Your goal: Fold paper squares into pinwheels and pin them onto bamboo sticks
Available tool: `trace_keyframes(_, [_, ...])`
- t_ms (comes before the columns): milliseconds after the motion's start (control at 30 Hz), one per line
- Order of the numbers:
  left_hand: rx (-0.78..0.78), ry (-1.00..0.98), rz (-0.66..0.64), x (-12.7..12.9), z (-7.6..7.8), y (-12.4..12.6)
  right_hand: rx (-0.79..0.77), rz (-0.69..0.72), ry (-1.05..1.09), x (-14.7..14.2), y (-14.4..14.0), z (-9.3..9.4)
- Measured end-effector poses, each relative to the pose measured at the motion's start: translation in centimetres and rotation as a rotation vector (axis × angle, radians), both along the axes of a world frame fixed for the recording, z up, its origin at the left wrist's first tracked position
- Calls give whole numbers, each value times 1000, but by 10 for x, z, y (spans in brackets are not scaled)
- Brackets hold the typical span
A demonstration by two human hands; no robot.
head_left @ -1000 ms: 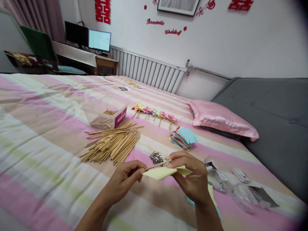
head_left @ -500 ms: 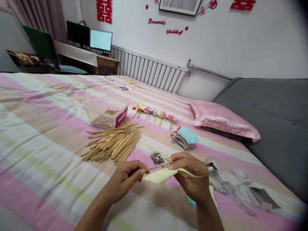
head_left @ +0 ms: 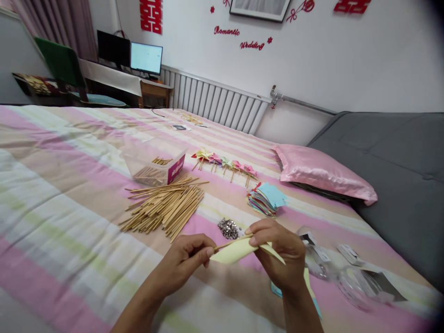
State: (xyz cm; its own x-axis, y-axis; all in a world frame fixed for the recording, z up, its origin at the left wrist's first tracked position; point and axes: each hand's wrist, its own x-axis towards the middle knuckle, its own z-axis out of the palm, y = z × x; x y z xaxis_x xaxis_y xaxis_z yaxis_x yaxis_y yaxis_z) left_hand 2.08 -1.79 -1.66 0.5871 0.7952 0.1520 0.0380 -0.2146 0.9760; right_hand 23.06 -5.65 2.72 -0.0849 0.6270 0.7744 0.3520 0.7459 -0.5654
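— What am I seeing, starting left of the yellow paper point(head_left: 236, 250)?

— I'm seeing the loose pile of wooden sticks point(head_left: 163, 209) lying on the bed point(head_left: 62, 185), up and left of that paper. Closer, my left hand point(head_left: 185, 261) is pinching one thin stick point(head_left: 231, 240), grip clamped on its end.

— And the paper?

— It's hanging just under that stick. My right hand point(head_left: 280, 254) is clamping paper and stick together. A coloured paper stack point(head_left: 265, 199) is sitting beyond it.

Bright even indoor light, soft faint shadows, wide-angle bending at edges, dark vignette in right corners, slight softness
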Motion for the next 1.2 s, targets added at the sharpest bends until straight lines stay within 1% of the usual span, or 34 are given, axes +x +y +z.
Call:
trace_keyframes(167, [-4,-22,0,2,2,-1,11,-34,2,-2,3,-2])
trace_keyframes(200, [-9,-31,9,4,1,-2,-13,-56,13,-2,4,-4])
trace_keyframes(267, [-42,-54,28,9,-1,-3,-107,-138,43,-2,6,-8])
trace_keyframes(333, [-119,-83,43,15,-4,-4,-243,-216,95,0,7,-10])
trace_keyframes(367, [-177,-102,53,18,-5,-5,-308,-231,129,2,8,-9])
trace_keyframes(433, [-310,-148,76,22,-8,-5,-402,-217,225,5,10,-7])
trace_keyframes(533, [-470,-219,100,25,-10,-3,-475,-225,414,10,12,-4])
trace_keyframes(633, [-549,-261,114,27,-12,-3,-547,-249,526,11,14,-5])
trace_keyframes(767, [-578,-286,153,30,-13,-4,-661,-210,550,8,18,-10])
trace_keyframes(833, [-583,-281,166,31,-13,-5,-688,-216,585,7,19,-12])
trace_keyframes(1033, [-581,-247,145,32,-12,-6,-630,-284,684,10,22,-15])
trace_keyframes(1133, [-581,-245,134,33,-13,-7,-637,-317,638,14,24,-17])
trace_keyframes(1200, [-584,-252,139,33,-12,-7,-672,-306,590,16,24,-18])
